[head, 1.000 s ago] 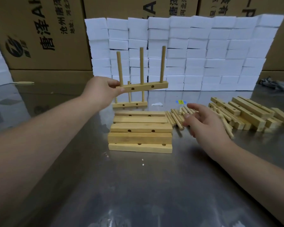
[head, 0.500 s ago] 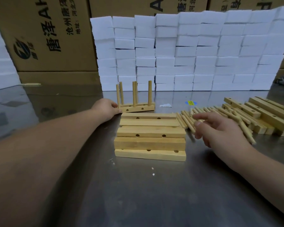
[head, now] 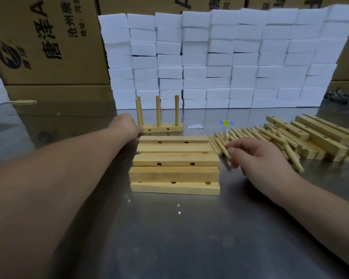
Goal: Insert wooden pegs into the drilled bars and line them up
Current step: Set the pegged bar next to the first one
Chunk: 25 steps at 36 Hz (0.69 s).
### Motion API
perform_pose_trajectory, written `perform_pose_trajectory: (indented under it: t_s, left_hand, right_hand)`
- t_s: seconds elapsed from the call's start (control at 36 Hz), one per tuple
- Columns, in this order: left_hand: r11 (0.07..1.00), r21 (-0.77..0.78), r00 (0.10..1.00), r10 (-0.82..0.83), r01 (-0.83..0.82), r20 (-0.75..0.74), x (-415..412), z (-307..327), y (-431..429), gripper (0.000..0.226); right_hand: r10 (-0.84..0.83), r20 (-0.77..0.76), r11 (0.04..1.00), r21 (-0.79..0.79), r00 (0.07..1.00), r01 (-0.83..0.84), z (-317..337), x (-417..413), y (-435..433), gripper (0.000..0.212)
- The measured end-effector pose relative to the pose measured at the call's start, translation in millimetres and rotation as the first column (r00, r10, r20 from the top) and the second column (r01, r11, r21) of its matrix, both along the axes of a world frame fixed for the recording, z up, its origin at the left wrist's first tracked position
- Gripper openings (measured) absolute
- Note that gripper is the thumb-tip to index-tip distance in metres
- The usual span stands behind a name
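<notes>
While left hand [head: 127,126] touches pale pegged bar [head: 161,128], grip unclear, pegs [head: 158,110] upright, right hand [head: 256,156] relaxed, empty

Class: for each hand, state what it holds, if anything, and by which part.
Left hand meets the pegged bar at its left end; whether it grips cannot be told. Right hand holds nothing, fingers over the loose pegs.

From my end I see pale yellow rectangular wooden bars [head: 175,174] dotted with dark round holes, light tan round wooden pegs [head: 250,135], plain white foam blocks [head: 230,57], brown cardboard boxes [head: 48,47] printed in black characters, and a dull grey metal desk [head: 169,238] carrying a small blue-and-yellow sticker [head: 226,123].
</notes>
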State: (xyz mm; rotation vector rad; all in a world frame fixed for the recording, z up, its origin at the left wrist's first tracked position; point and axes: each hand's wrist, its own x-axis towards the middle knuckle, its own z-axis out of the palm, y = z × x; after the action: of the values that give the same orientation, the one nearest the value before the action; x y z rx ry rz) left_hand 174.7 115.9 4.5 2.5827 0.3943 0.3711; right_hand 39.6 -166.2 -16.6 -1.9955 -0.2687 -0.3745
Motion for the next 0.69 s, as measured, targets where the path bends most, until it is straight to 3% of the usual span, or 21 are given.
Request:
perform_pose_trajectory:
  t_s: [0.06,0.11,0.22,0.44,0.69]
  left_hand:
    - [0.998,-0.058,0.999,-0.036,0.035,-0.011,-0.5,1.6,1.2,0.015]
    - [0.986,-0.15,0.995,-0.079,0.068,-0.067,-3.9,3.7,1.7,0.038]
    - [0.965,-0.252,0.982,-0.114,0.074,-0.148,-8.7,8.1,1.0,0.043]
    - [0.988,-0.145,0.99,-0.074,0.056,-0.117,9.3,-3.5,-2.7,0.07]
    - [0.996,-0.077,0.994,-0.05,0.043,-0.101,35.2,-15.6,-6.3,0.064]
  right_hand:
    - [-0.016,-0.005,1.0,-0.001,1.0,0.016,0.7,-0.3,0.3,0.012]
    - [-0.026,-0.013,1.0,-0.002,1.0,0.026,1.9,-1.4,0.9,0.012]
    - [-0.042,-0.021,0.999,-0.022,0.999,0.041,4.5,-4.0,1.7,0.013]
    - [-0.047,-0.047,0.999,-0.025,0.998,0.045,3.7,-2.7,1.5,0.015]
    - [-0.002,-0.072,0.999,-0.049,0.997,-0.002,1.3,0.9,1.0,0.015]
